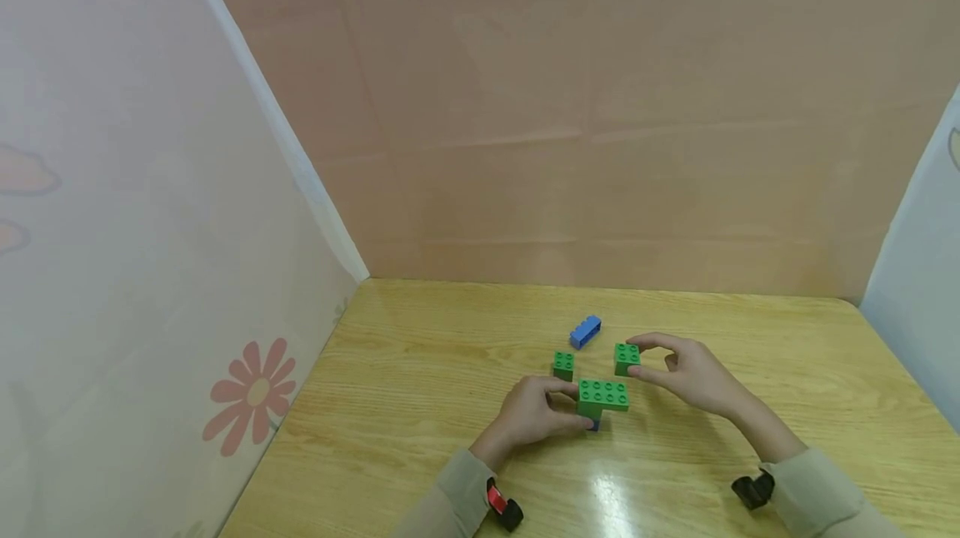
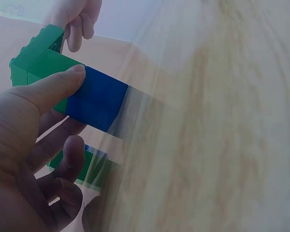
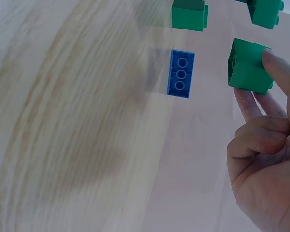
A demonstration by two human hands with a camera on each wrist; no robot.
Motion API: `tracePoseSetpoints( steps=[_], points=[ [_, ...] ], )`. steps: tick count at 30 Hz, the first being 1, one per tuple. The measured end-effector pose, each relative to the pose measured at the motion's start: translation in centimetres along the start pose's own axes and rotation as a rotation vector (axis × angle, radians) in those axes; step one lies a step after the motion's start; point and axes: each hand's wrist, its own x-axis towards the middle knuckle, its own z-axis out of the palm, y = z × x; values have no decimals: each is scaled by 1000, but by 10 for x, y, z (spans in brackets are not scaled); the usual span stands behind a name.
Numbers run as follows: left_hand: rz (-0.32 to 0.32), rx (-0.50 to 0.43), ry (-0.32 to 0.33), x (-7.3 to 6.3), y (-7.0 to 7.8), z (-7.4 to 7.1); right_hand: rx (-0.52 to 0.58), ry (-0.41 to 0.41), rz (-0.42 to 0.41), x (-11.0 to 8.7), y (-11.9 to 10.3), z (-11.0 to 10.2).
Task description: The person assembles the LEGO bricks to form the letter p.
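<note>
My left hand [image 1: 528,413] pinches an upright stack of toy building bricks between thumb and fingers. A blue brick [image 2: 99,96] forms its bottom, a green brick [image 2: 50,66] sits on that, and a longer green brick [image 1: 604,396] lies across the top, jutting out to the right. Just behind and right of the stack, my right hand [image 1: 697,376] pinches a square green brick [image 3: 251,67] with its studs up. That brick is apart from the stack and raised off the table, its hollow underside partly showing in the right wrist view.
Another square green brick [image 1: 563,366] stands on the wooden table [image 1: 420,405] just behind my left hand. Farther back, a loose blue brick [image 1: 586,332] lies on its side. A brown-pink backdrop [image 1: 600,188] closes off the table's far edge, with pale panels [image 1: 150,188] at both sides.
</note>
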Motion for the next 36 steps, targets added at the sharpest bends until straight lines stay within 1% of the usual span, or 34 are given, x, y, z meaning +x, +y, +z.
tracePoseSetpoints(
  steps=[7, 15, 18, 23, 28, 36],
  points=[
    [-8, -5, 4, 0, 0, 1, -12, 13, -32, 0, -7, 0],
    [5, -2, 5, -1, -1, 1, -32, 16, -50, -2, -18, -1],
    [5, 8, 3, -1, -1, 0, -22, 9, -51, -2, -23, -1],
    [0, 5, 0, -1, 1, -1, 2, 7, -76, -2, -32, 0],
    [-5, -2, 1, -1, 0, 0, -9, 7, -92, -2, -37, 2],
    [19, -8, -3, 0, 1, -1, -33, 1, -146, -4, -45, 5]
  ],
)
